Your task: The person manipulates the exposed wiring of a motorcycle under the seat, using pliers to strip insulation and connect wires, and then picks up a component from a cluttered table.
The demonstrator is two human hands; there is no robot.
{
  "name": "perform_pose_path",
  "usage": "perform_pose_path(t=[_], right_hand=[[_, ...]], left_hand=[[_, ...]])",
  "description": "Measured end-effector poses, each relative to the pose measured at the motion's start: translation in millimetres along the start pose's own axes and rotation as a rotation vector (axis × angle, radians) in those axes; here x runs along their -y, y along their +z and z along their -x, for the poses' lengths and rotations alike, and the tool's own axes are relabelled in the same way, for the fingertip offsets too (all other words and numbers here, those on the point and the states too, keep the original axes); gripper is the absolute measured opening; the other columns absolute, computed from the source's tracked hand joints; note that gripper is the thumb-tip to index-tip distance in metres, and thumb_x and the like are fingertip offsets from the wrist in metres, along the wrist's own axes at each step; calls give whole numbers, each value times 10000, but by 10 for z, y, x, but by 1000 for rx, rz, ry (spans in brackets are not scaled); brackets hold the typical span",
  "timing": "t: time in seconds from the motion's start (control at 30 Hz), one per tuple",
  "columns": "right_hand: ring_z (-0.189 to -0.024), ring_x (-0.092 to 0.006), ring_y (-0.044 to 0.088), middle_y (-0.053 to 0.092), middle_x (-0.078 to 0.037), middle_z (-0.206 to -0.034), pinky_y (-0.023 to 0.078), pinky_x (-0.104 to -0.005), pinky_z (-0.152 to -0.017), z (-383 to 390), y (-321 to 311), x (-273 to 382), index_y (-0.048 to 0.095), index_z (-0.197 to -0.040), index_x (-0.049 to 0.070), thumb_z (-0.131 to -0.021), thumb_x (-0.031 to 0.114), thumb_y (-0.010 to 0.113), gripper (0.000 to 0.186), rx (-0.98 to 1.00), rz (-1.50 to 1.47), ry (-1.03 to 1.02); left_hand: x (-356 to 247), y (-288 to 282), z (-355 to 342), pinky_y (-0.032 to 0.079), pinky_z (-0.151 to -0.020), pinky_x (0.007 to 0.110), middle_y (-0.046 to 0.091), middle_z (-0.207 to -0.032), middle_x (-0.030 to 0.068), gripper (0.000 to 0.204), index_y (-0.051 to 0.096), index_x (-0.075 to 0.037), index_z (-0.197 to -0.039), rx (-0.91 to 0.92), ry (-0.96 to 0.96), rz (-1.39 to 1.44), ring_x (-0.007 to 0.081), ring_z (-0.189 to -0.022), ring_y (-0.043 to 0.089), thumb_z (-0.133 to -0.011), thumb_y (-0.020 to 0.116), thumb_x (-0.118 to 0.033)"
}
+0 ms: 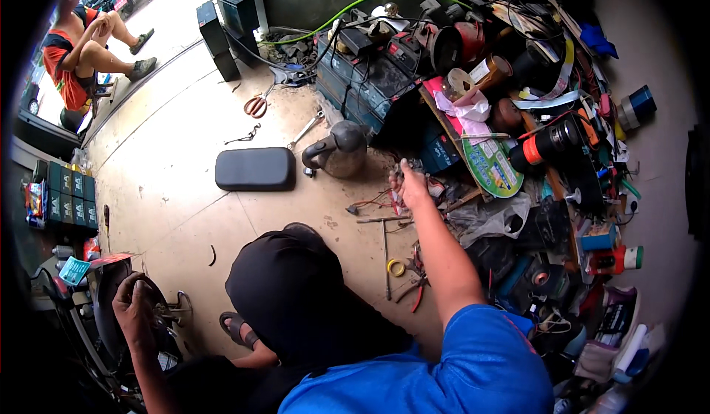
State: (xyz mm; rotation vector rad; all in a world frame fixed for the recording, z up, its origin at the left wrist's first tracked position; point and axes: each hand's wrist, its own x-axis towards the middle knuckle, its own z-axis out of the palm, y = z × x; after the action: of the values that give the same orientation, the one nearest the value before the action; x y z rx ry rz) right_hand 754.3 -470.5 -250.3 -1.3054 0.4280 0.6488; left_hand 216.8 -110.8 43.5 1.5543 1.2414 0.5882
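At the lower left, my left hand (133, 309) has its fingers bent over the rim of a black wheel (159, 295) on a parked two-wheeler. My right arm stretches forward to the clutter, where my right hand (409, 184) is closed at the edge of a heap of loose wires (436, 190). What its fingers hold, if anything, is too small to make out. Left of that hand stands a grey kettle-shaped container (345, 150) with a dark handle. A black padded seat (255, 169) lies on the floor beyond, beside a combination wrench (305, 130).
Nearer me lie a T-handle wrench (385, 258), yellow tape (396, 267) and red-handled pliers (418, 295). Scissors (257, 105) rest farther off. Batteries (370, 81) and piled parts line the right side; boxed batteries (70, 196) stand left. A person (78, 51) sits by the doorway.
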Motion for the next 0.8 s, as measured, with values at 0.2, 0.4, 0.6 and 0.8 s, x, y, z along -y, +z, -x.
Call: perform_pose_path(t=[0.2,0.4,0.6,0.8], right_hand=[[-1018,-345,722,739,-201,-1132,581,-439,-849,-1075,-762,96,674,-1271,63,-989,226,628,329,-262,1003,-381],[-1202,-401,639,676,-230,-1271,531,-479,-1011,-1171,-575,42,709,-1295,181,-876,63,640,441,-113,1785,-401],[-1210,-366,616,653,-181,-1240,524,-459,-1034,-1320,-541,-189,741,-1205,175,-867,86,691,353,-276,1876,-498],[-1187,-370,621,687,-161,-1216,527,-477,-981,-683,-270,116,650,-1183,44,-928,106,640,263,-369,1709,-691]], left_hand=[[47,190,-221,335,-471,178,659,-794,1,200,682,-1,-1164,79,-69,-115,7,-538,470,-1029,639,-142],[17,313,-273,329,-476,180,667,-814,-8,207,690,-15,-1158,52,-187,-192,5,-544,461,-1016,660,-162],[67,435,-465,344,-515,187,655,-824,-22,181,706,-22,-1126,86,-172,-226,13,-599,473,-1011,667,-156],[48,362,-438,333,-512,193,635,-801,-14,176,697,-6,-1133,66,-135,-146,23,-608,473,-1025,639,-132]])
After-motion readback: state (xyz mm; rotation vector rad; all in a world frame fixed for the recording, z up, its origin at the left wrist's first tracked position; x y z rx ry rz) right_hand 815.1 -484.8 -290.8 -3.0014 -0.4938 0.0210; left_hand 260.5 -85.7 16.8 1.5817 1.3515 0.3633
